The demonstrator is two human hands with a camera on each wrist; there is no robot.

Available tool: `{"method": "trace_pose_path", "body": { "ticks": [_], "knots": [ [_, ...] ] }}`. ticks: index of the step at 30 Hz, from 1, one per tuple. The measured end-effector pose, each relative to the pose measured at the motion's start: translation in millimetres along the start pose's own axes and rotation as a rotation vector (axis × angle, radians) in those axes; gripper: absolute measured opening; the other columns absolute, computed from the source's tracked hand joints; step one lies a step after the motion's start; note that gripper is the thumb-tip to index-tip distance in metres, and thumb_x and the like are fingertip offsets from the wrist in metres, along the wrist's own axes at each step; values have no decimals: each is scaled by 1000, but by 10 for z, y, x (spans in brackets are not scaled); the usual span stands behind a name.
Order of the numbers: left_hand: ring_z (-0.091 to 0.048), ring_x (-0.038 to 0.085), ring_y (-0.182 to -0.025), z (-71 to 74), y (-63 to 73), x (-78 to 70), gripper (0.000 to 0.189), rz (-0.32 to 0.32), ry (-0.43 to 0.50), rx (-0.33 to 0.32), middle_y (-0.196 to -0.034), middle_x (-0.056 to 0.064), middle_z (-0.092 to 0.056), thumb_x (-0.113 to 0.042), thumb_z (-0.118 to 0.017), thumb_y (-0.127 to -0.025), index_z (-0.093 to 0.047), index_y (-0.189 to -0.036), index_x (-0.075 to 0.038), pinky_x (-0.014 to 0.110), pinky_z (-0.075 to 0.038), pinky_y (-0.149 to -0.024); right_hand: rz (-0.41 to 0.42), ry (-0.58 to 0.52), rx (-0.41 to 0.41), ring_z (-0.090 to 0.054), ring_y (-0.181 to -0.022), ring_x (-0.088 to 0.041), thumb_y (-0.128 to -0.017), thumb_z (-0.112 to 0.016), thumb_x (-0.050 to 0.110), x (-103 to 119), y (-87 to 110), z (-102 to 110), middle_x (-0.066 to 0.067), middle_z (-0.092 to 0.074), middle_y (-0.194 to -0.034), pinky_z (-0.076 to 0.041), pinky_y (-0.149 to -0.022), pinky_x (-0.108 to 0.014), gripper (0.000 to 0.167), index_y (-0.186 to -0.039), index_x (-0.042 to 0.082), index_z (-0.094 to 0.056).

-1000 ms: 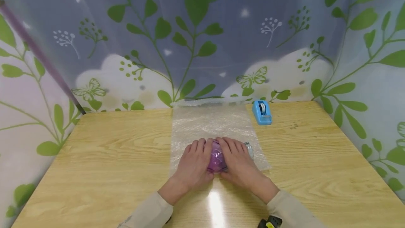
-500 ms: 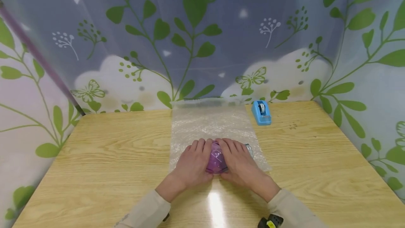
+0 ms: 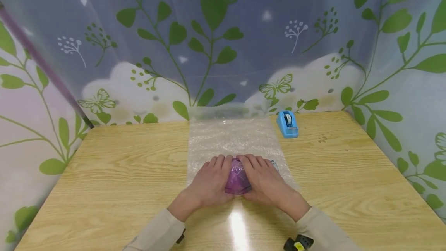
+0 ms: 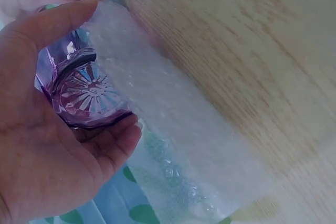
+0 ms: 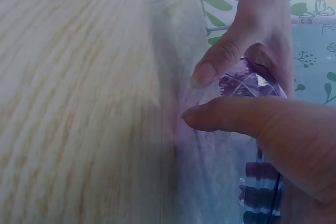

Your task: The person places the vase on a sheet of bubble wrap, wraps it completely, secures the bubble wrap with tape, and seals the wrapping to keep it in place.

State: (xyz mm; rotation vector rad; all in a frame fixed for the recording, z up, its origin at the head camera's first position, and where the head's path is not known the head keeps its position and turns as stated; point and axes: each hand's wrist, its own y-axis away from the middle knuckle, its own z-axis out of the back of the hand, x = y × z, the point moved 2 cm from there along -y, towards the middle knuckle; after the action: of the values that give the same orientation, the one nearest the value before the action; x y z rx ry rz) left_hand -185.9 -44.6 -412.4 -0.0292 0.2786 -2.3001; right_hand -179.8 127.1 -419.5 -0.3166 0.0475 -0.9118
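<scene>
A purple, see-through faceted glass (image 3: 238,179) lies on its side on a sheet of bubble wrap (image 3: 230,134). My left hand (image 3: 210,183) grips its left end, where the left wrist view shows the starburst-patterned base (image 4: 92,90). Further right along the glass, my right hand (image 3: 265,181) holds it with the fingers over the top. Both thumbs are on the near side, their tips at the wrap's near edge, as the right wrist view shows. Most of the glass's right part is hidden under the right hand; a clear bit shows beyond the fingers.
A blue tape dispenser (image 3: 288,124) stands near the table's back edge, right of the wrap. The wrap's far end rises against the patterned curtain (image 3: 223,49) behind the wooden table (image 3: 132,165). Curtains also flank both sides.
Both hands and the glass have shifted slightly toward me. Less of the glass's clear right end shows past the right hand. The wrap's far end lies a little differently against the curtain.
</scene>
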Motion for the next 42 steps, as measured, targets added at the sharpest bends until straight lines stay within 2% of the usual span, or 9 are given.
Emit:
{"method": "trace_pose_path", "body": {
  "ticks": [5,9,16,22,31,42],
  "knots": [
    [-52,25,-100,33,4,5,90,-3,56,44,-112,13,-51,-51,-76,-70,-36,-132,0,39,-49,-83,-2,0,32,-53,-104,-33,-60,-84,49,10,-2,49,-14,-50,-123,-46,-86,-48,98,-134,3,-39],
    [-51,24,-100,70,17,14,89,-9,111,88,-112,12,-51,-48,-78,-70,-36,-132,-1,39,-49,-83,-14,-21,89,-53,-104,-33,-62,-83,48,29,-14,87,-13,-50,-122,-48,-81,-49,95,-133,3,-39],
    [-51,22,-100,101,20,34,89,-8,194,159,-112,11,-50,-46,-79,-69,-36,-132,-1,39,-49,-82,-36,-58,192,-52,-103,-33,-64,-83,45,53,-30,154,-14,-49,-122,-49,-79,-49,94,-134,1,-38],
    [-49,19,-94,121,10,41,85,-13,241,220,-107,8,-49,-44,-81,-69,-36,-130,-3,37,-48,-81,-11,-118,249,-53,-100,-31,-66,-83,42,47,-34,197,-14,-49,-118,-50,-77,-46,91,-133,-1,-38],
    [-52,21,-99,146,-1,53,85,-1,318,306,-110,8,-50,-45,-80,-70,-36,-129,-3,37,-46,-87,-18,-219,349,-52,-104,-27,-68,-81,41,28,-46,249,-9,-49,-116,-49,-83,-45,87,-133,3,-38],
    [-51,16,-94,169,-9,55,80,37,388,373,-105,4,-49,-49,-78,-72,-39,-125,-3,31,-46,-82,18,-327,452,-52,-104,-23,-68,-81,39,-44,-103,267,-6,-48,-116,-46,-88,-40,86,-133,3,-37]
  ]
}}
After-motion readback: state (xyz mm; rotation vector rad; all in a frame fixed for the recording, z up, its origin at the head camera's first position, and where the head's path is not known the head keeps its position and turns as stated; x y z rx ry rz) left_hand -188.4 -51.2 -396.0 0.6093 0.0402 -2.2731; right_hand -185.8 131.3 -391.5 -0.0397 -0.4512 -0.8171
